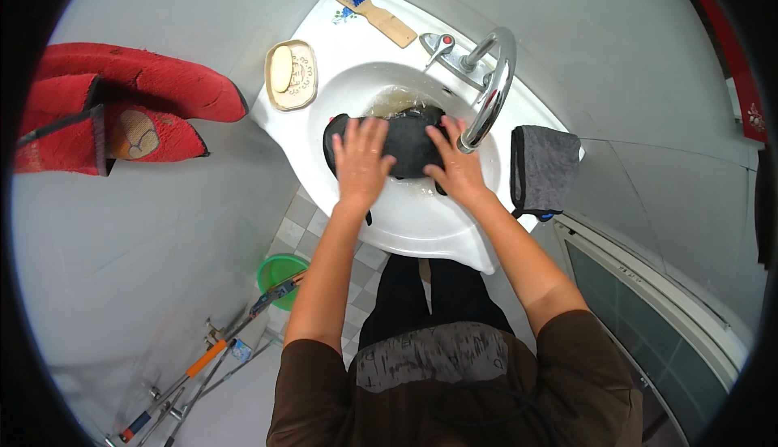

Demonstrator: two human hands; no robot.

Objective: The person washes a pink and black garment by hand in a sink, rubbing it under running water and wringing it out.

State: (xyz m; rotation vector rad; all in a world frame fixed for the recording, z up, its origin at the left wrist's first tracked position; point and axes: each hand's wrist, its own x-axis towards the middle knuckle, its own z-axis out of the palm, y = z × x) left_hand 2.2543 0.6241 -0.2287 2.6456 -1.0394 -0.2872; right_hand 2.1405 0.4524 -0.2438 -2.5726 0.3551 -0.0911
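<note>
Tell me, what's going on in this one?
A person has both hands, left hand and right hand, spread open over a black item in a white sink, with some water around it. Its exact kind is hard to tell. On the sink's ledge lie a wooden brush and a bar of soap in a dish.

Place was washroom: white sink (405, 232) with chrome tap (501, 66) stood against pale walls (600, 34); soap (281, 68) lay in dish (303, 82), scrub brush (389, 24) near tap; red towel (146, 74) hung left; long handles (207, 359) stood near green bucket (279, 271) on tiled floor (356, 289).
</note>
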